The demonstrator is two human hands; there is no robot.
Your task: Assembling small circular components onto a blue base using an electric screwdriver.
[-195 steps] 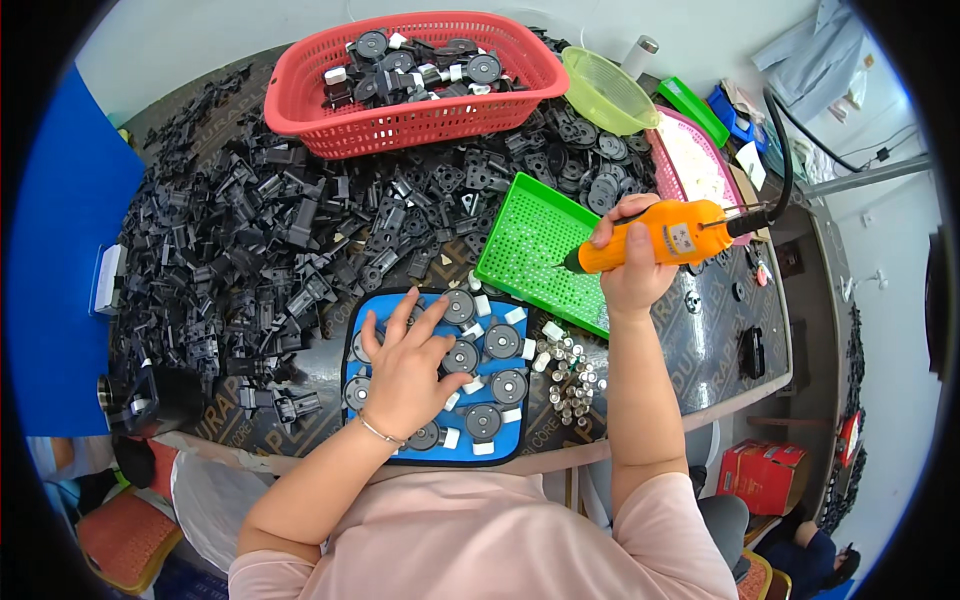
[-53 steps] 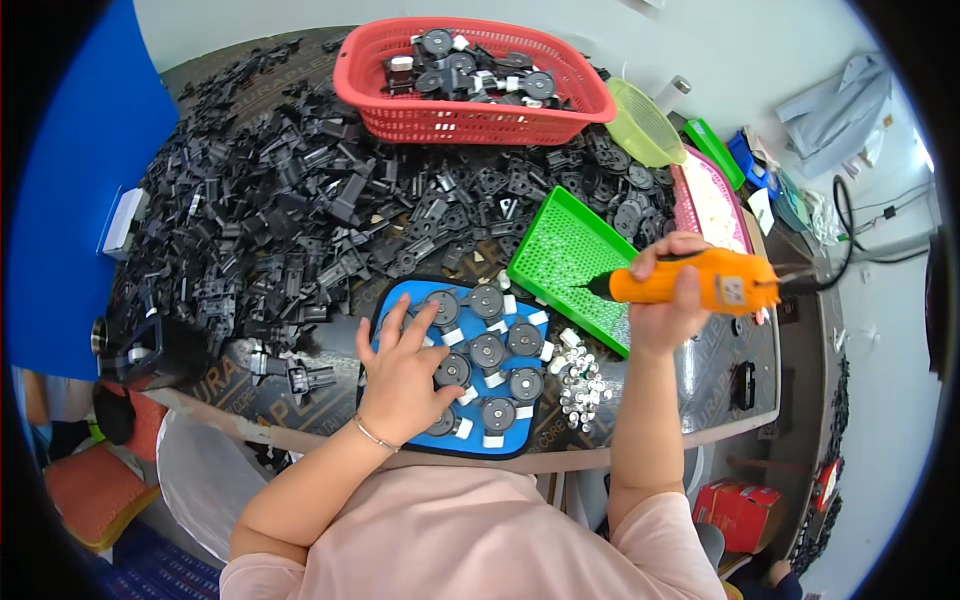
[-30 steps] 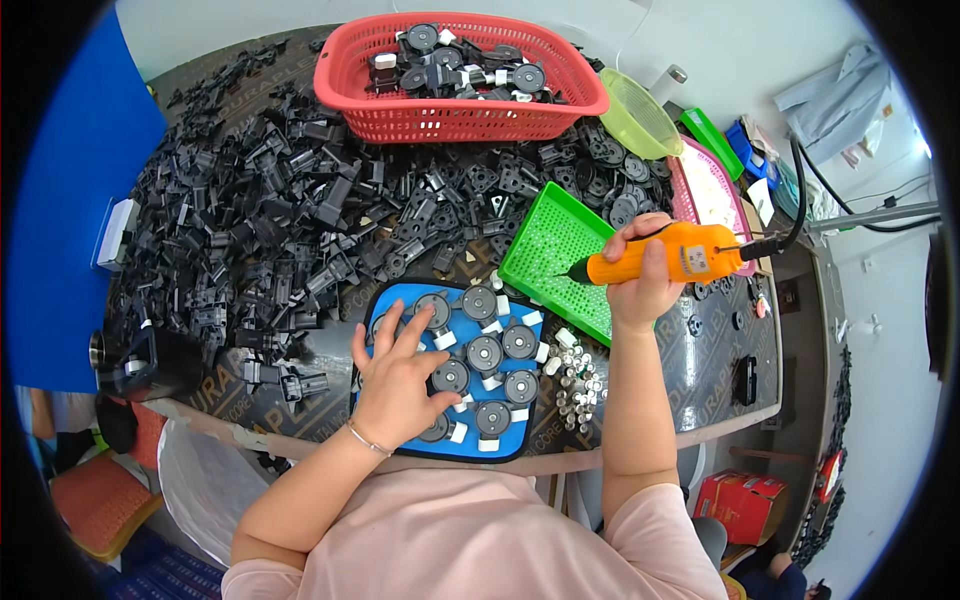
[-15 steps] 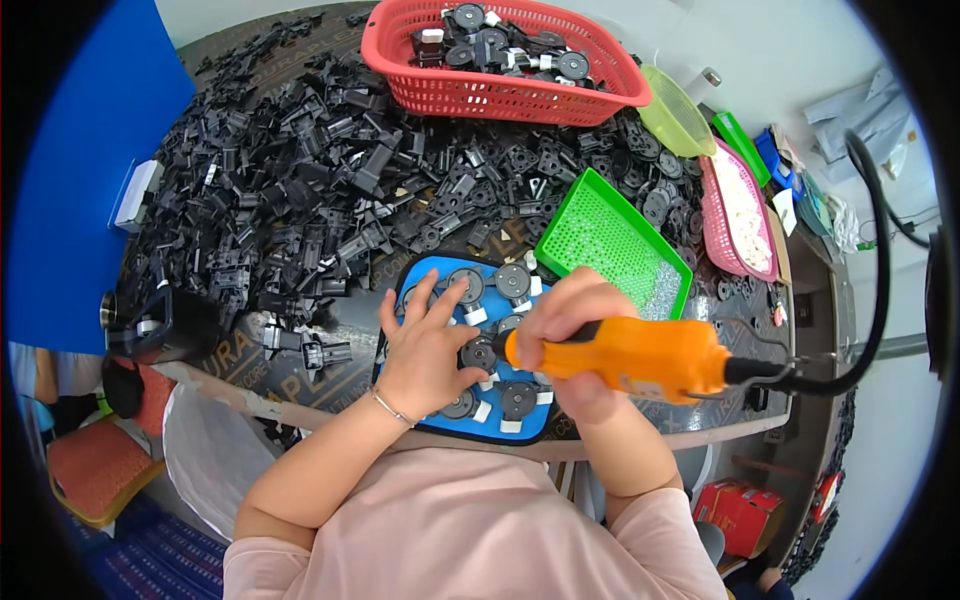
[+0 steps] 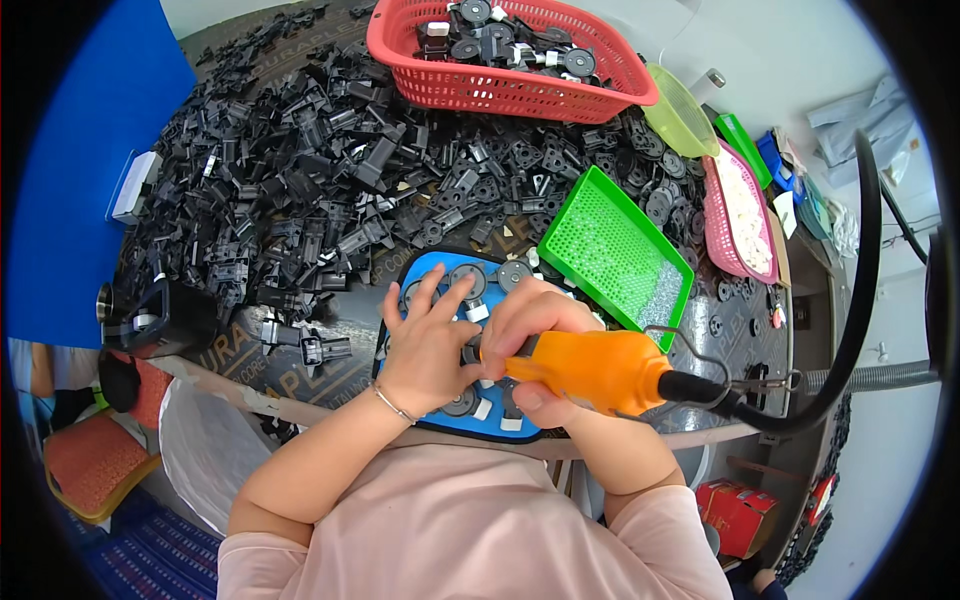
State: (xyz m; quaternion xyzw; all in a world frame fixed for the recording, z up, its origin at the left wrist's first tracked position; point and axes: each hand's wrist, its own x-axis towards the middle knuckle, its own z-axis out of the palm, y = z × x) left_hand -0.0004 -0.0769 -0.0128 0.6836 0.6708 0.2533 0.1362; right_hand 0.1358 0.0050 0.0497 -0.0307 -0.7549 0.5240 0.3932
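My right hand (image 5: 540,325) wraps round an orange electric screwdriver (image 5: 605,370), tilted with its dark tip end toward the left, over a blue mat with a black border (image 5: 490,425). Round black wheel parts with white tabs, such as this wheel (image 5: 467,280), lie on the mat. My left hand (image 5: 420,350) rests over the mat's left half, fingers spread across the wheels and thumb near the screwdriver's tip. The tip's contact point is hidden between my hands.
Loose black plastic parts (image 5: 300,180) cover the table's far left. A green tray (image 5: 575,250) holding small screws stands right of the mat. A red basket (image 5: 500,95) of wheels is behind; a pink basket (image 5: 720,230) stands far right. The screwdriver's black cable (image 5: 865,270) loops rightward.
My right hand and the screwdriver have moved left and slightly down, bringing the tip close to my left thumb. My left hand has stayed nearly in place.
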